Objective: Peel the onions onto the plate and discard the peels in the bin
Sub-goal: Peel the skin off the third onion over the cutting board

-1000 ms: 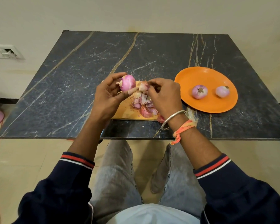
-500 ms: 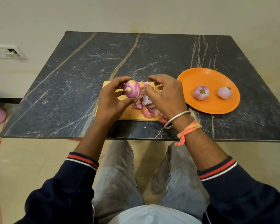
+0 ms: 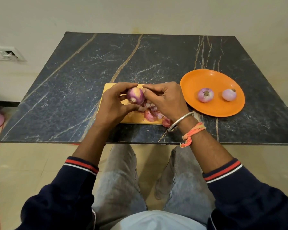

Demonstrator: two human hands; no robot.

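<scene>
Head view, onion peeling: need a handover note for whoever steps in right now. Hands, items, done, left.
Left hand: holds the third onion above the cutting board, fingers wrapped around it.
Right hand: fingers at the onion's right side, working on the skin; whether they pinch a peel is hidden.
Onion in hand: partly skinned, a pale patch shows on top.
Orange plate: two peeled onions, one left of the other, apart.
Peels: piled on the board, one piece at its right front edge.
Left: finish this onion, put it on the plate, bin the peels. No bin in view.
</scene>
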